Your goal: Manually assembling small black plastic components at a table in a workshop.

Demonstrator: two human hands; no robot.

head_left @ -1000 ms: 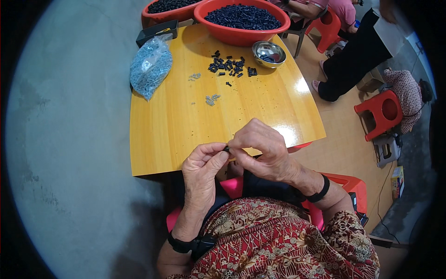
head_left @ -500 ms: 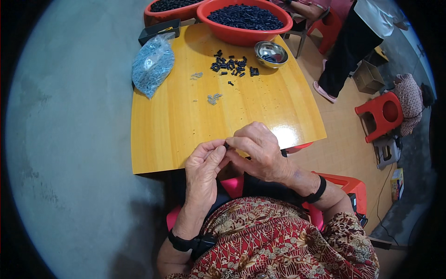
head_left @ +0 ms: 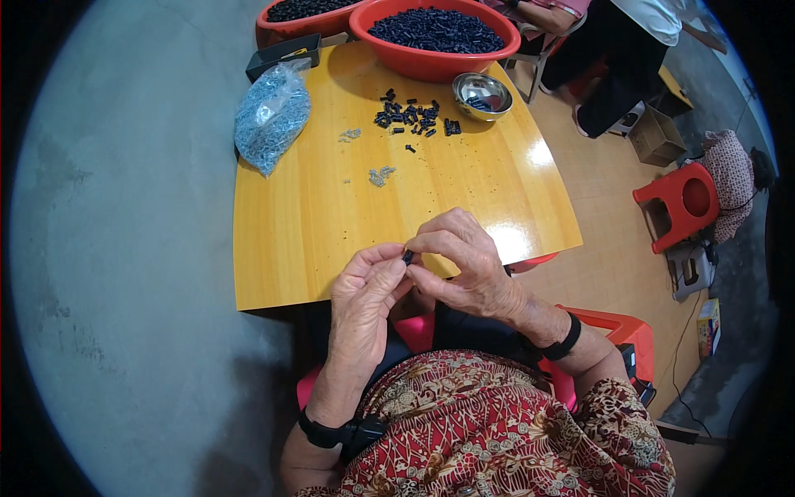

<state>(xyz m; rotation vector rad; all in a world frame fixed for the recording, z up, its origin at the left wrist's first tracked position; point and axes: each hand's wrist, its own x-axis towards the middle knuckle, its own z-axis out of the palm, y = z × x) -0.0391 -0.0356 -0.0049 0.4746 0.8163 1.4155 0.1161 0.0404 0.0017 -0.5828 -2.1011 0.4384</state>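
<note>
Close to the table's near edge, my left hand [head_left: 362, 291] pinches a small black plastic part [head_left: 407, 257] between thumb and forefinger. My right hand [head_left: 465, 258] comes at the part from the other side, its index fingertip at the top end and its thumb just below; the fingers cover much of the part. Farther up the table lies a loose pile of similar black parts [head_left: 410, 115], with a single one [head_left: 410, 149] nearer to me. Two little heaps of small clear or silvery pieces, one heap [head_left: 381, 176] nearer and another [head_left: 350, 134] farther, lie left of the pile.
A red basin [head_left: 364, 29] full of black parts stands at the table's far edge, a steel bowl [head_left: 484, 91] beside it. At the left edge are a bag of bluish pieces [head_left: 272, 118] and a black tray [head_left: 283, 56]. A person [head_left: 625, 58] stands beyond, near a red stool [head_left: 681, 203].
My right thumb and index finger have spread a little, and more of the black part shows. The person beyond the table has shifted left.
</note>
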